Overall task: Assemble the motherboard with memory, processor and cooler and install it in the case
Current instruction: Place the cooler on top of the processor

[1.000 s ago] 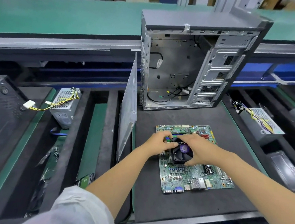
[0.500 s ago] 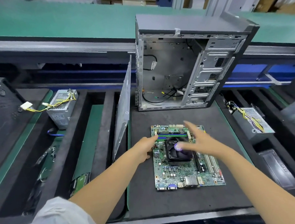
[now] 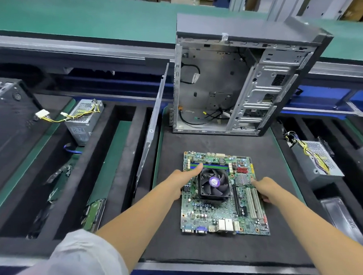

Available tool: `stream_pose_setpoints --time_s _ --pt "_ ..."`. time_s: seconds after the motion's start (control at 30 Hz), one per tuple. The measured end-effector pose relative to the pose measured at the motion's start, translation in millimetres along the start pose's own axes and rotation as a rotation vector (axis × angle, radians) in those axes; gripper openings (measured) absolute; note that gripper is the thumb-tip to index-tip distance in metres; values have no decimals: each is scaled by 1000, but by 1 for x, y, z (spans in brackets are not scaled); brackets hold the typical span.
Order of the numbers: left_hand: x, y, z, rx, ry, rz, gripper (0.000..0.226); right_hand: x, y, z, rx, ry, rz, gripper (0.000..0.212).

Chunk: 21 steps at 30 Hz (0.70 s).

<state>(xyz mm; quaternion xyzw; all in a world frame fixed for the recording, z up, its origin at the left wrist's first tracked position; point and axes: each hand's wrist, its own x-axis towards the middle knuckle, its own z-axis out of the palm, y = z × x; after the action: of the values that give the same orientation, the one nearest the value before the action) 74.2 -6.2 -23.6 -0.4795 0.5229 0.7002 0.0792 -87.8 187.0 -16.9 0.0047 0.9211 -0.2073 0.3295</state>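
A green motherboard (image 3: 214, 213) lies flat on the black foam mat (image 3: 209, 248). On it sits a black cooler fan (image 3: 214, 184) with a purple hub, and memory sticks (image 3: 214, 166) are seated near its far edge. My left hand (image 3: 183, 179) grips the board's left edge, thumb lying on the memory slots. My right hand (image 3: 263, 187) holds the right edge beside the white expansion slots. Behind the board stands the open grey computer case (image 3: 241, 83), its inside bare except for loose cables.
The case's side panel (image 3: 150, 134) leans upright left of the mat. Power supplies with yellow wiring sit at the left (image 3: 83, 120) and right (image 3: 317, 157). A dark case (image 3: 9, 117) lies far left. A green conveyor (image 3: 88, 14) runs behind.
Both hands left the cooler fan and moved apart to the board's left and right edges. The right hand swung outward and came down on the right side.
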Motion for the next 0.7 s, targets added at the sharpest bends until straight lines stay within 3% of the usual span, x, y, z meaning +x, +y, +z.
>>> stream_pose_setpoints --time_s 0.1,0.37,0.7 --pt "-5 -6 -1 14 -29 24 129 -2 3 3 31 -2 -31 64" --pt "-30 -27 -9 114 28 33 114 -11 19 13 -51 -81 -64 63" --pt "-59 -51 -30 229 -45 57 103 -58 21 27 -110 -59 -79 63"
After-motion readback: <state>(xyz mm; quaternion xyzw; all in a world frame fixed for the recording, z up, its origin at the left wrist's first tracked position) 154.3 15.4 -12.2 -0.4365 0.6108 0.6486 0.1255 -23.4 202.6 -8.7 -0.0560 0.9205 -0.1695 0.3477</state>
